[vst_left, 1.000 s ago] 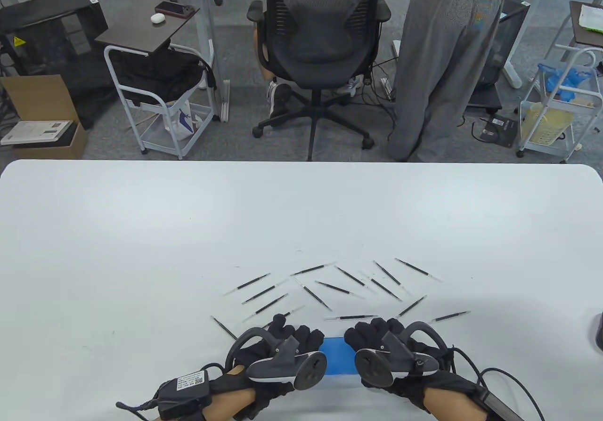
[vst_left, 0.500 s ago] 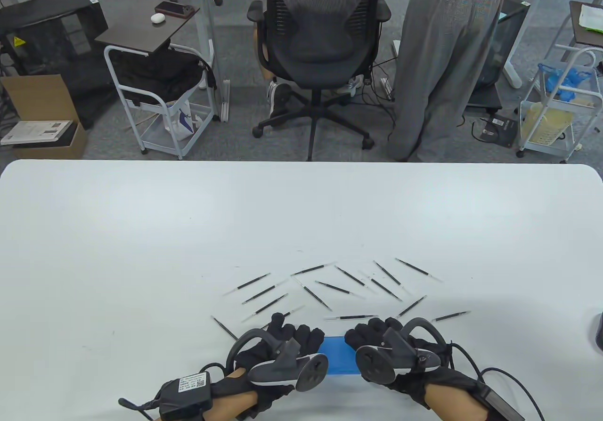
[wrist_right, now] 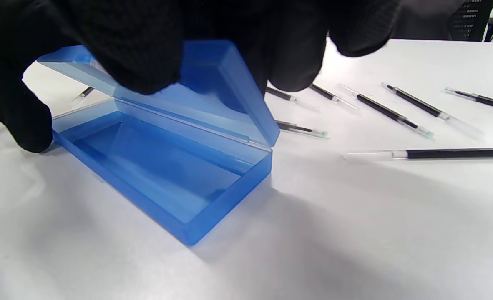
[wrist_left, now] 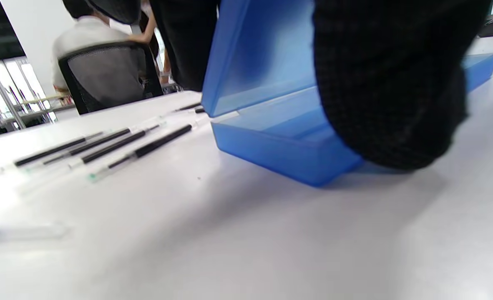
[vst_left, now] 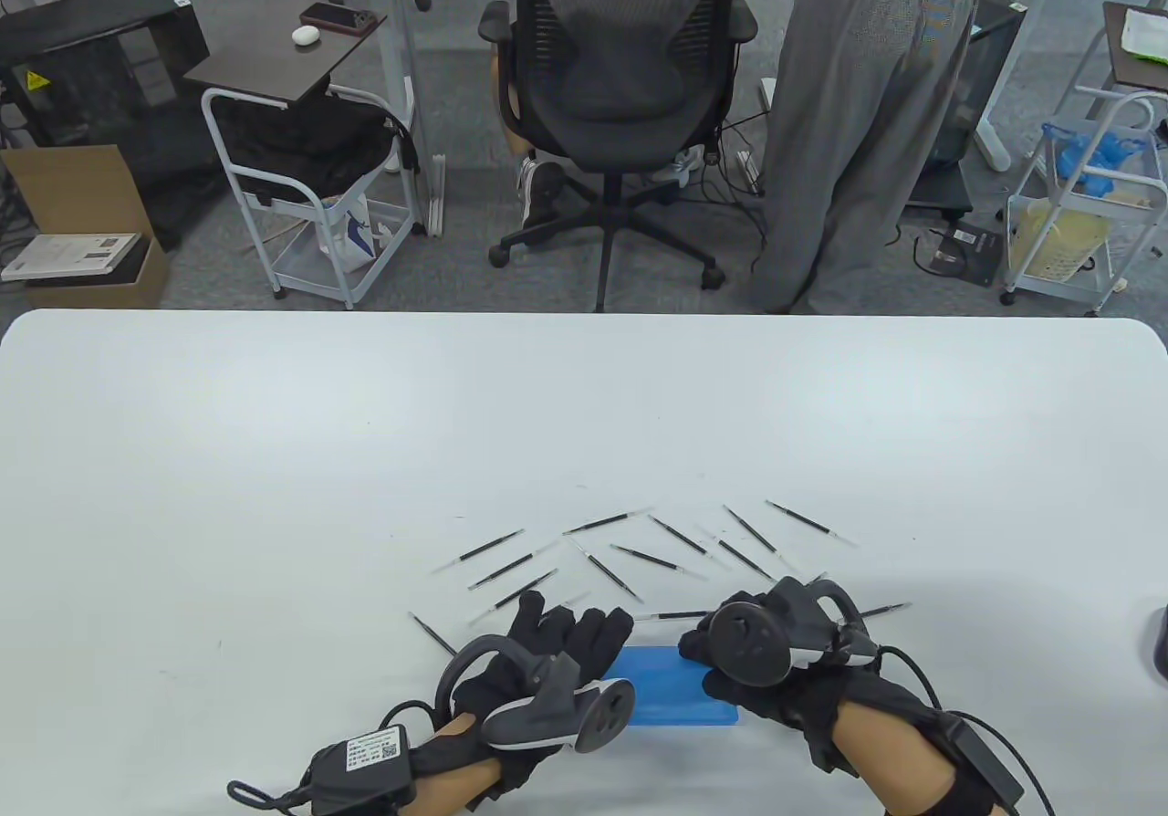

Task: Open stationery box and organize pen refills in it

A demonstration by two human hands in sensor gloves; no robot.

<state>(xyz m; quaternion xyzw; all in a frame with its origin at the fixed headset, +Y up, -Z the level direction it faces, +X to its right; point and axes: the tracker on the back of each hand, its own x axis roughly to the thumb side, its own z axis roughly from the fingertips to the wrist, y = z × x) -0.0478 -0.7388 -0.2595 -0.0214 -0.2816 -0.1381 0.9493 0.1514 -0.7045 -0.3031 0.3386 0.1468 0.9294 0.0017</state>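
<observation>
Across the near edge of the white table (vst_left: 274, 451), both gloved hands work a translucent blue stationery box (vst_left: 671, 697) that sits between them. Its lid (wrist_right: 213, 83) stands lifted, hinged along the far side, and the tray below shows bare blue plastic inside. The right hand (vst_left: 757, 661) comes over the top of the box, fingers (wrist_right: 142, 54) curled down onto the raised lid and the thumb set at the tray's left corner in the right wrist view, so the grip is clamped on the box. The left hand (vst_left: 557, 647) rests at the box's left end, fingers fairly straight and lying against it; the left wrist view shows a gloved finger pressed to the tray's near wall. Just beyond the box, black pen refills (vst_left: 602, 570) lie scattered in a loose fan on the table, none inside the tray, the nearest one (wrist_right: 430, 154) lying just beside the box's right end.
</observation>
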